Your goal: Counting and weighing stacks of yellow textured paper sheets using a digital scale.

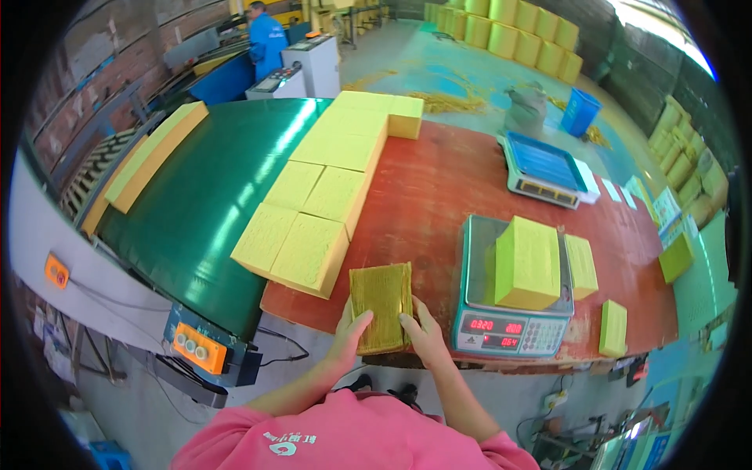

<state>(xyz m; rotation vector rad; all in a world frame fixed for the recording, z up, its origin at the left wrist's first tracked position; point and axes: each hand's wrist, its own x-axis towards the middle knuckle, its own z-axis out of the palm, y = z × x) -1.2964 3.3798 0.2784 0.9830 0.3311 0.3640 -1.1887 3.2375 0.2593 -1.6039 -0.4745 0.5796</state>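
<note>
Between both palms, at the near edge of the red-brown table (423, 211), I hold a yellow-brown paper stack (382, 301) with a shiny, film-like surface. My left hand (350, 329) presses its left side, with the thumb on the upper face. On the opposite side, my right hand (423, 333) grips it the same way. To the right stands a digital scale (540, 335) with a lit red display. A tall yellow block (529, 266) rests on its platform. Left of the held stack, a double row of yellow blocks (313, 247) runs away from me.
A green conveyor belt (204, 188) lies left, with a long yellow block (157, 160) on it and an orange button box (198, 348) at its corner. A second scale (544, 168) with a blue tray sits far right. A co-worker in blue (267, 43) stands beyond the belt.
</note>
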